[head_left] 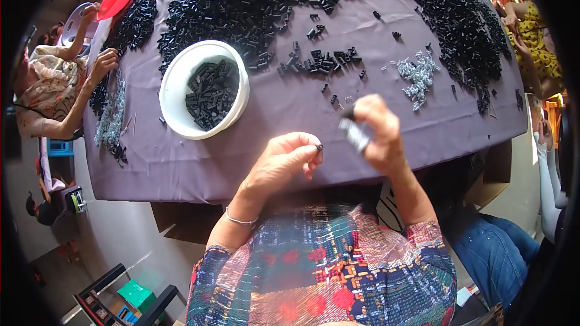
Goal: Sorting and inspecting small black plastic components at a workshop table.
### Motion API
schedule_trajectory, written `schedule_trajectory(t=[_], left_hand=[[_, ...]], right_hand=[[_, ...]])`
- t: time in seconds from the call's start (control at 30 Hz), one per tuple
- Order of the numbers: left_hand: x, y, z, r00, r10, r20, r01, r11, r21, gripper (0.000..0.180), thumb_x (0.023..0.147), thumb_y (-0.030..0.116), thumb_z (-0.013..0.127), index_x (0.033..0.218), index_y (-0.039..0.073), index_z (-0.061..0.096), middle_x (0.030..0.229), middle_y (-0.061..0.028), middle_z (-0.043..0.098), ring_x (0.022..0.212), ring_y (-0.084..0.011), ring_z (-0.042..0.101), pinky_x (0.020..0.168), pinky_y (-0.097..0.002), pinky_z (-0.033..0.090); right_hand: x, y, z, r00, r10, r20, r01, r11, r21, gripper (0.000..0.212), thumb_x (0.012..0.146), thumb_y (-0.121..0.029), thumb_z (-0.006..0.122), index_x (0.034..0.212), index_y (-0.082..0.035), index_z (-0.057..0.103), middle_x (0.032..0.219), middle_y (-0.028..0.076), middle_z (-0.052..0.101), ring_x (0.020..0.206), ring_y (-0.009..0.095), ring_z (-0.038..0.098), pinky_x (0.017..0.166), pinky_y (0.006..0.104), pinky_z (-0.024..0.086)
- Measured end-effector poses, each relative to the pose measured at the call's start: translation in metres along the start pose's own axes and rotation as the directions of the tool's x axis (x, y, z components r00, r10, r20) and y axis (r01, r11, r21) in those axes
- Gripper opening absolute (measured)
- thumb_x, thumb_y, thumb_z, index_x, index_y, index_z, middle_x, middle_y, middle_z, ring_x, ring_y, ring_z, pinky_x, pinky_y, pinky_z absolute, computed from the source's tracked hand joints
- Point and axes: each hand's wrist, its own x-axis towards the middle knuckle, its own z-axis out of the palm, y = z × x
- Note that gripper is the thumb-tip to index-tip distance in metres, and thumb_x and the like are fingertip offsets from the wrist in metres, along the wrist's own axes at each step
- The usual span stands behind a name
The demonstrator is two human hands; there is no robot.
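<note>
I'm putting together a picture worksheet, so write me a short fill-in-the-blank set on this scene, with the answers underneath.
1. The left hand pinches a small piece coloured ____.
2. The bracelet circles the person's ____ wrist.
3. The round tub of dark pieces is coloured ____.
4. Of the person's two hands, the one farther from the tub is the ____ one.

Missing words: black; left; white; right.
</note>
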Motion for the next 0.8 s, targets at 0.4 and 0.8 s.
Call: schedule_trajectory(t=[0.4,0.8], left_hand=[[0.009,-0.007,-0.008,0.995,0.063,-0.071,-0.064,0.998,-0.014,0.013,0.091,0.014,0.059,0.099,0.003,0.059,0.081,-0.0046,0.060,0.064,-0.0093,0.055,0.059,-0.0229,0.049],[0.014,-0.008,-0.006,0.987,0.120,-0.111,-0.129,0.989,-0.073,0.014,0.091,0.015,0.059,0.100,0.003,0.059,0.084,-0.0052,0.062,0.070,-0.0095,0.057,0.061,-0.0230,0.050]], right_hand=[[0.033,0.019,0.028,0.950,0.225,0.218,-0.026,0.750,-0.661,0.019,0.070,-0.021,0.071,0.077,-0.009,0.058,0.083,0.008,0.058,0.083,0.026,0.055,0.071,0.0409,0.043],[0.025,0.026,0.035,0.979,0.008,0.204,0.098,0.857,-0.506,0.022,0.064,-0.003,0.063,0.085,-0.007,0.057,0.081,0.009,0.052,0.078,0.028,0.054,0.069,0.0397,0.045]])
